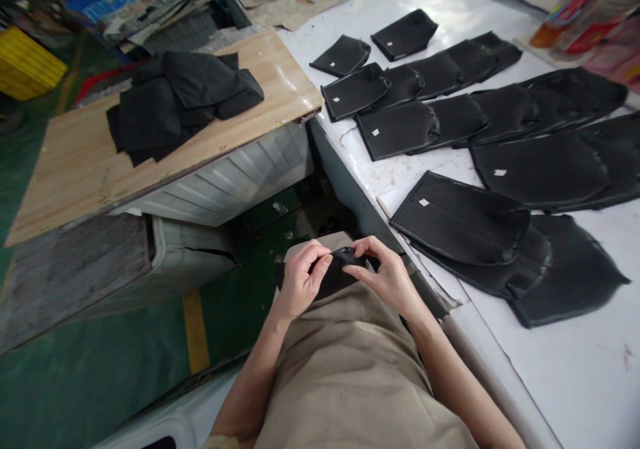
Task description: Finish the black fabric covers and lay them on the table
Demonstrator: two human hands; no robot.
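Observation:
A black leather-like piece [327, 282] hangs in front of my apron, low in the middle of the view. My left hand [303, 277] pinches its upper edge between thumb and fingers. On the other side, my right hand [383, 272] grips the same edge, thumb below and fingers curled over. Between the two hands the edge is bunched and folded. The lower part of the piece is partly hidden behind my hands and the beige apron [360, 376].
Overlapping rows of black sewn pieces [460, 219] with small white tags cover the white table [565, 369] on my right. Black fabric pieces [175, 99] lie piled on a wooden board [65, 169] at left. A yellow crate [30, 62] stands far left; bottles [575, 16] are at back right.

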